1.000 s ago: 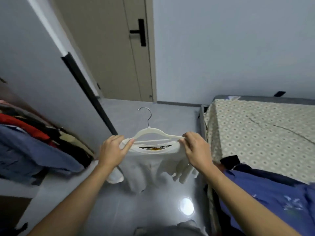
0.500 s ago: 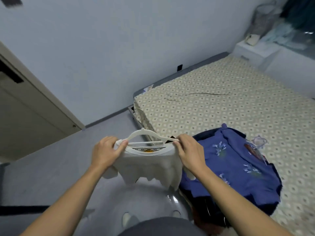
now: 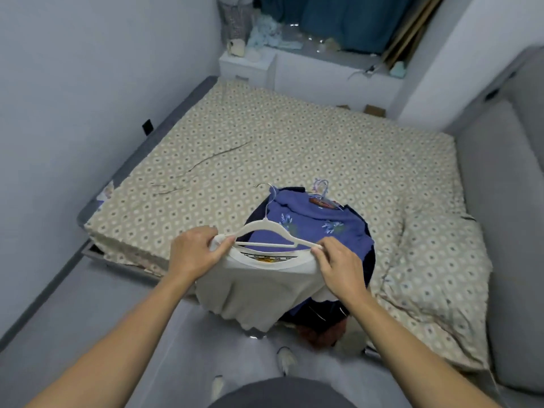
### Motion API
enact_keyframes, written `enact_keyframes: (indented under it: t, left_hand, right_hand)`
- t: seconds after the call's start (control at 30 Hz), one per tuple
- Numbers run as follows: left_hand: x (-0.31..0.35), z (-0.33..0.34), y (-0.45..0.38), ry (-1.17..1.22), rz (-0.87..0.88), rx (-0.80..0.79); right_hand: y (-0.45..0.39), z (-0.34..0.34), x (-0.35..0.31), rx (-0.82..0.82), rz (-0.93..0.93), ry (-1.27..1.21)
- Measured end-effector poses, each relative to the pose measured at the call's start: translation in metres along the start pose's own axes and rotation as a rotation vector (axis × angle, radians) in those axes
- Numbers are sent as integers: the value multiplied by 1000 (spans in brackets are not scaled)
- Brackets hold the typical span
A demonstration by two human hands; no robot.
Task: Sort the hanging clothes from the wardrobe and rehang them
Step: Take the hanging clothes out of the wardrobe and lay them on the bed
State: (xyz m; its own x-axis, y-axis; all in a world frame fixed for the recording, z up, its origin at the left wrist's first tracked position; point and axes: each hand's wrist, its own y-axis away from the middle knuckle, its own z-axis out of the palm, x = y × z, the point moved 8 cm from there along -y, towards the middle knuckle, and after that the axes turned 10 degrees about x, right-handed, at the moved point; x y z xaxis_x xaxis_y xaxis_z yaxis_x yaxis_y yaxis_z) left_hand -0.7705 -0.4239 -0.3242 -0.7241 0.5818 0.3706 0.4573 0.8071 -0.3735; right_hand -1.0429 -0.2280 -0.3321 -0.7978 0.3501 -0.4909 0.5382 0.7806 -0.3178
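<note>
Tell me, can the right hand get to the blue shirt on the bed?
Probably yes, but not yet. The blue shirt lies uncovered on top of the pile, just beyond the right hand. That hand's fingers pinch the hanger and white shirt, so it must let go first.

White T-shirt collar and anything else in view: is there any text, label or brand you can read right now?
Neck tape inside the white T-shirt collar: small dark repeated marks, too blurred to read.
Yellow-orange label under the collar: no legible text.
Blue garment on the bed: flower motifs only, no words.
Nothing else carries text.
</note>
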Motion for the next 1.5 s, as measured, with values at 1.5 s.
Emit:
enact_keyframes:
  t: [1.5]
  left_hand:
    - [124,415,-268,-233,55,-416]
  right_hand:
    - [-266,175,338,-342,317,96]
